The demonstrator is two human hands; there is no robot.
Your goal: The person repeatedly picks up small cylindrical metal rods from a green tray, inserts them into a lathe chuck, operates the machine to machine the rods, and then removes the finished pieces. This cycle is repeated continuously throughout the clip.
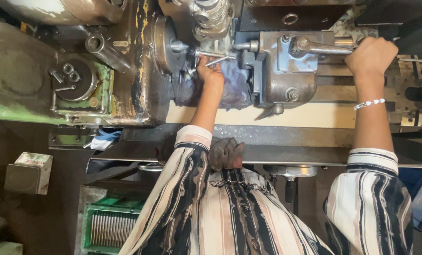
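I look down on an old metal lathe (140, 94). My left hand (210, 72) reaches to the gap beside the round chuck (163, 42) and pinches a thin metal rod (215, 56) lying between the chuck and the grey tailstock (286, 71). My right hand (370, 54) is closed around the handle (336, 45) at the right end of the tailstock. A white bead bracelet (369, 103) sits on my right wrist. Both sleeves are striped.
Sockets and small tools lie in a round dish (71, 82) on the green headstock at left. A dark rag (225, 153) hangs over the lathe's front rail. Below left stands a green crate (109, 222) of thin metal parts and a small grey box (27, 172).
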